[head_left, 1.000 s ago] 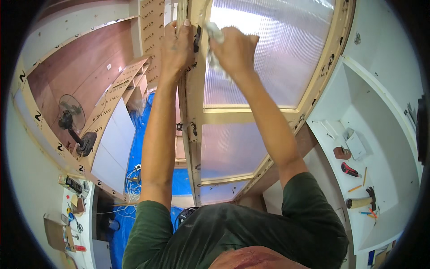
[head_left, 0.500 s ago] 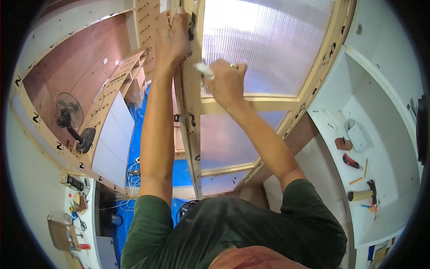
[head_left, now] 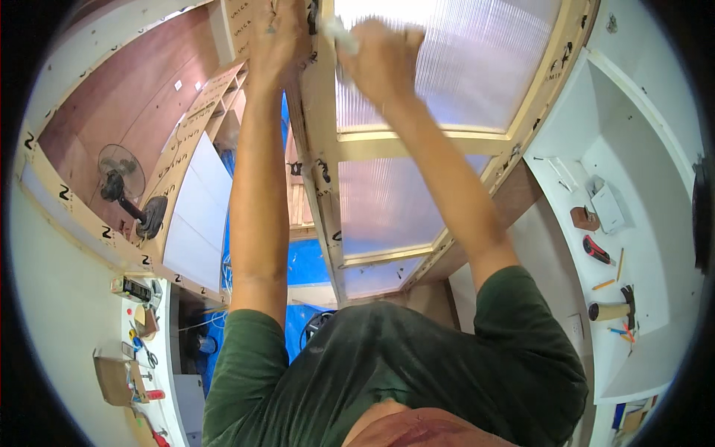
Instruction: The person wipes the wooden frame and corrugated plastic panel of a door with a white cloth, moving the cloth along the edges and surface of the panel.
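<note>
A door-like pale wooden frame (head_left: pixel 319 138) with ribbed translucent panels (head_left: pixel 454 74) stands tilted in front of me. My left hand (head_left: pixel 274 41) is closed round the upper part of its left edge; the picture's top border cuts off some of it. Beside it, my right hand (head_left: pixel 381 59) is closed on a white crumpled rag (head_left: pixel 339 33), held against or close to the frame's left upright. Motion blurs both hands a little. Whether the rag touches the wood I cannot tell.
At right, a white shelf (head_left: pixel 555 160) holds a hammer (head_left: pixel 612 311), a utility knife (head_left: pixel 596 249) and pencils. A fan (head_left: pixel 130 190) stands on the left unit. Lower left, another ledge carries a cardboard box (head_left: pixel 112 376) and scissors (head_left: pixel 151 359). Blue sheeting (head_left: pixel 307 261) covers the floor.
Both hands have moved upward in the picture, the right one with the white rag along the frame's left upright. The view has also shifted slightly.
</note>
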`<state>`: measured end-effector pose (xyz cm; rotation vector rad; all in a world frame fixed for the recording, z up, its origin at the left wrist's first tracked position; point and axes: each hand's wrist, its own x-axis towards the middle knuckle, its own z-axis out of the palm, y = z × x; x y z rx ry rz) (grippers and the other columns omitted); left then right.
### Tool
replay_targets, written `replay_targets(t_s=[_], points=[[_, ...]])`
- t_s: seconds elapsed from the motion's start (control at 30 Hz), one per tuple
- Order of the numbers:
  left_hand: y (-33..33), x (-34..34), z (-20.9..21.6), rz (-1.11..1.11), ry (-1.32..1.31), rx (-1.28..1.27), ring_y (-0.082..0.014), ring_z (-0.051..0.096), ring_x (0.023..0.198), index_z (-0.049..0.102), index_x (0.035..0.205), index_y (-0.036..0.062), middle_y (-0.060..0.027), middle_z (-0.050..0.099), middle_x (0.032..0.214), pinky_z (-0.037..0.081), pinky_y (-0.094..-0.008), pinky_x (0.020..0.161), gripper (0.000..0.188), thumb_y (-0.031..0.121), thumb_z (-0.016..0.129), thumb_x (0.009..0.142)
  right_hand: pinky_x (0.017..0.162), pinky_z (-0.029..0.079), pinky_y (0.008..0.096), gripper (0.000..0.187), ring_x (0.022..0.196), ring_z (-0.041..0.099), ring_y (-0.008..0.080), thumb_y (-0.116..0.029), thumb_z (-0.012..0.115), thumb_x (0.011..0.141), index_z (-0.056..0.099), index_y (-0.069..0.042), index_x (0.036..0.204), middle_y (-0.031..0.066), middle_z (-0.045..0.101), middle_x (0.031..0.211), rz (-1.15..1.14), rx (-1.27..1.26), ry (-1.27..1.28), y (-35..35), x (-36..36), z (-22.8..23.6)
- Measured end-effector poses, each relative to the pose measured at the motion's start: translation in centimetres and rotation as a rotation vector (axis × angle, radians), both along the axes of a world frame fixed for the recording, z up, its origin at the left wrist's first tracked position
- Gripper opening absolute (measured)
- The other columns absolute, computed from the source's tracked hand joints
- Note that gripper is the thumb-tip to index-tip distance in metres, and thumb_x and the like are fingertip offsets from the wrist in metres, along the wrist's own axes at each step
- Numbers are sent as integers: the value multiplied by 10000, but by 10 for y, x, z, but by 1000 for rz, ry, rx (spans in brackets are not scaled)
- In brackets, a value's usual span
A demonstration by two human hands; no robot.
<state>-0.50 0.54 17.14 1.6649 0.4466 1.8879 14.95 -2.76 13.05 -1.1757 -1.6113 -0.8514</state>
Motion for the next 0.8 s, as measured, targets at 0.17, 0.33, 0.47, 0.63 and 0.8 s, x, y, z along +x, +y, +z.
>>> replay_targets(t_s=[0.17,0.33,0.47,0.63,0.8], points=[[12,5,0,96,37,75,-88,446,589,543,947,119,22,484,711,391,-260,516,398,475,444,1098,826,315,451,164,720,573,271,-199,820,743,707,-121,832,74,679,815,100,-87,-9,-16,5,-75],[13,-1,-2,5,102,20,-98,469,558,554,925,112,15,493,698,380,-265,477,442,490,405,1097,817,349,475,165,789,640,328,-243,738,810,695,-84,818,123,692,823,-3,-56,12,-10,2,43],[25,0,-8,27,54,147,-103,483,543,556,900,111,6,507,693,387,-269,460,399,425,412,1100,831,360,492,124,827,672,290,-190,752,806,716,-93,875,95,700,834,24,127,-78,-10,-2,-4],[28,-10,-4,106,43,226,-101,489,559,569,885,122,8,518,694,401,-263,484,380,392,414,1103,876,339,458,129,863,650,247,-188,773,783,716,-147,891,43,691,896,54,-182,-112,-27,-7,-102],[11,0,-3,27,78,75,-112,498,544,583,893,119,1,526,681,433,-266,460,437,483,427,1077,872,402,471,116,869,705,242,-129,636,910,748,-151,930,62,732,911,-151,-840,-457,-71,36,-70]])
